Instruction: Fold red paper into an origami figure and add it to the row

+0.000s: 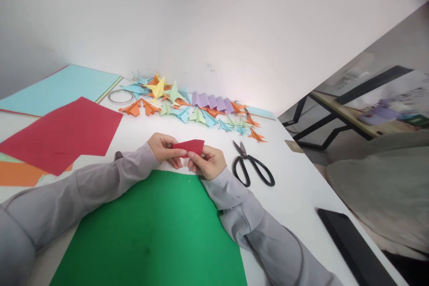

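A small folded red paper piece (191,146) is held between both hands just above the white table (295,187). My left hand (164,148) pinches its left end, fingers closed on it. My right hand (208,161) grips its lower right edge with thumb and fingers. Both hands hover at the far edge of a large green paper sheet (157,232). Black scissors (252,166) lie on the table just right of my right hand.
A large red sheet (63,134) lies at the left over orange paper (16,173), a light blue sheet (56,90) behind. Several folded coloured paper shapes (187,106) and a tape ring (120,96) sit by the wall. A black flat device (351,246) lies near the table's right edge.
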The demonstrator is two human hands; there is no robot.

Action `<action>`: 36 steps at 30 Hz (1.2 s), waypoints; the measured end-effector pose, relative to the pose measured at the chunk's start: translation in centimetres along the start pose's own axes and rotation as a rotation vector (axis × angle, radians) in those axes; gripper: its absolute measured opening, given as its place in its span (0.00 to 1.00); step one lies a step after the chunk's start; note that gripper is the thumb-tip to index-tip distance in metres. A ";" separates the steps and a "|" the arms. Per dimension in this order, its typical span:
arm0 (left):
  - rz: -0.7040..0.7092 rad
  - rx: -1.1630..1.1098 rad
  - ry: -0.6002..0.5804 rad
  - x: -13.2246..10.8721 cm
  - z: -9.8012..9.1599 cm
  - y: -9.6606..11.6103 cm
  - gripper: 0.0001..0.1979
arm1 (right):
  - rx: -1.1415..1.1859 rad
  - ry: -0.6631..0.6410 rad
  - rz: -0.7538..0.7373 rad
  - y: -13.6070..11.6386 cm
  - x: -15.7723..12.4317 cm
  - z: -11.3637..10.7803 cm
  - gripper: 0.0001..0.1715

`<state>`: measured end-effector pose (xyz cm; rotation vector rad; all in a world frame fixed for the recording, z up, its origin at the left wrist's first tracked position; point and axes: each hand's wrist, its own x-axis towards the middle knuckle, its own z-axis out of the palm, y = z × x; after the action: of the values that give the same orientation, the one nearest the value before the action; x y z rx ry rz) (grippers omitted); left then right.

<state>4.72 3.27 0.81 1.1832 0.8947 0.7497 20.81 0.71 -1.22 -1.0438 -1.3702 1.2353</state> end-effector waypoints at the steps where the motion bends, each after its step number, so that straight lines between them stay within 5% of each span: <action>1: 0.010 0.011 -0.004 0.0 0.0 -0.1 0.18 | -0.012 -0.002 0.004 0.0 -0.1 0.0 0.16; 11: -0.005 -0.040 -0.057 -0.3 0.3 -0.2 0.20 | -0.003 -0.043 0.071 0.1 -0.1 0.3 0.17; 36: -0.006 -0.070 0.114 -0.3 0.0 1.0 0.20 | 0.136 -0.033 0.080 -0.7 0.5 -0.5 0.11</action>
<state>4.57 3.27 1.85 1.0843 0.9582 0.8442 21.20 1.20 -0.50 -0.9950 -1.2610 1.3895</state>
